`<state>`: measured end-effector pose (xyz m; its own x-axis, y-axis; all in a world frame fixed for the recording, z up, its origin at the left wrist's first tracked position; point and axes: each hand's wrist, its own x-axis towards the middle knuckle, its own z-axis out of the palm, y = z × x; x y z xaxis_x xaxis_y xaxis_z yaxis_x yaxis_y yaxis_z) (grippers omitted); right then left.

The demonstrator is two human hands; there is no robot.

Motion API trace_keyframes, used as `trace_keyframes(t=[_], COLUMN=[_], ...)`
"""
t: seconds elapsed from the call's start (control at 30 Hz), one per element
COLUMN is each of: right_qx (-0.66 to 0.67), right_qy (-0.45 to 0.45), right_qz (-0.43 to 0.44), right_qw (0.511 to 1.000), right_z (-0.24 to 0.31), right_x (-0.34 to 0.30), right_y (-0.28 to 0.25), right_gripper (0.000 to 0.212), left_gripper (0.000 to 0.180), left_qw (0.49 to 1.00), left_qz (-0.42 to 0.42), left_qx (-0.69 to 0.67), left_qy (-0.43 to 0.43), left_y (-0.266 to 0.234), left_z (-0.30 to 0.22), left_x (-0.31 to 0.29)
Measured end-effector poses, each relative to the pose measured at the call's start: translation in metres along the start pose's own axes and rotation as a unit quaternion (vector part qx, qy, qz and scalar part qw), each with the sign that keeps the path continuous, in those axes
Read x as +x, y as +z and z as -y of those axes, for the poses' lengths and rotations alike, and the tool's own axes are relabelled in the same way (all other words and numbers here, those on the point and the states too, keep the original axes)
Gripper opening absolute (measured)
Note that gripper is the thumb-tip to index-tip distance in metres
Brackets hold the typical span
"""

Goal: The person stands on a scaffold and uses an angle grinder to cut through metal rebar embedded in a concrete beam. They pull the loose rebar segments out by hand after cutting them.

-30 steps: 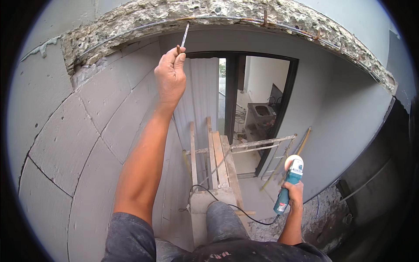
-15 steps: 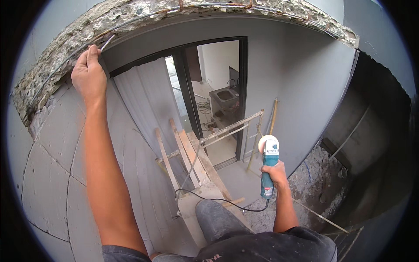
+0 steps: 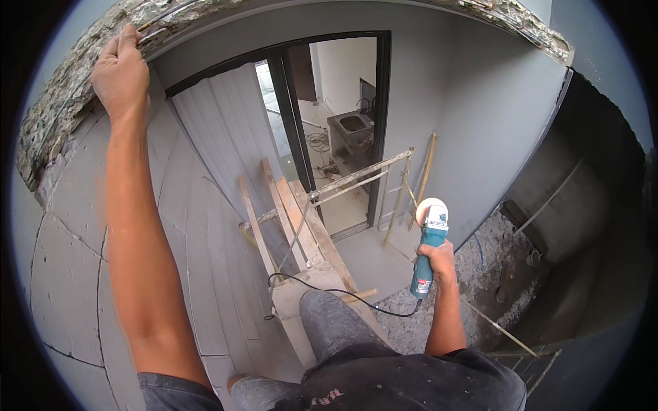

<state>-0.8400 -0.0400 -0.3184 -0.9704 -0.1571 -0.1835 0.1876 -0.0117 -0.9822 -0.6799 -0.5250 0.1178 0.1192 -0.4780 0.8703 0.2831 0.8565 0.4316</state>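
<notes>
- While I look down from the head camera, my left hand [image 3: 122, 72] is raised far up at the upper left, fingers curled together around a thin metal rod [image 3: 152, 26] against the rough broken concrete edge [image 3: 58, 120]
- My right hand [image 3: 439, 260] hangs low on the right, fingers clamped around the teal handle of an angle grinder [image 3: 428, 248], disc end pointing up
- Its black cord [image 3: 329, 296] loops left across my knee
- Below, wooden planks [image 3: 301, 219] lean near a dark-framed doorway [image 3: 329, 123], with rubble [image 3: 411, 322] on the floor to the right
</notes>
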Motion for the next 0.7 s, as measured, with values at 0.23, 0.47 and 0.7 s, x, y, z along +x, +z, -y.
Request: trace_keyframes(t=[0.23,0.47,0.7], right_qx=[-0.001,-0.046,-0.053], right_qy=[0.003,0.066,0.085], right_qz=[-0.010,0.000,0.006], right_qw=[1.000,0.997,0.995], right_z=[-0.008,-0.035,-0.058], right_x=[0.000,0.002,-0.002], right_y=[-0.004,-0.025,-0.026], right_gripper=[0.031,0.029,0.026], left_gripper=[0.024,0.032,0.037], left_qw=[0.974,0.843,0.749], left_qz=[0.132,0.386,0.518], left_qx=[0.181,0.289,0.100], left_qy=[0.033,-0.237,-0.401], left_y=[-0.076,-0.163,-0.103], left_z=[0.124,0.123,0.099], left_x=[-0.219,-0.415,-0.499])
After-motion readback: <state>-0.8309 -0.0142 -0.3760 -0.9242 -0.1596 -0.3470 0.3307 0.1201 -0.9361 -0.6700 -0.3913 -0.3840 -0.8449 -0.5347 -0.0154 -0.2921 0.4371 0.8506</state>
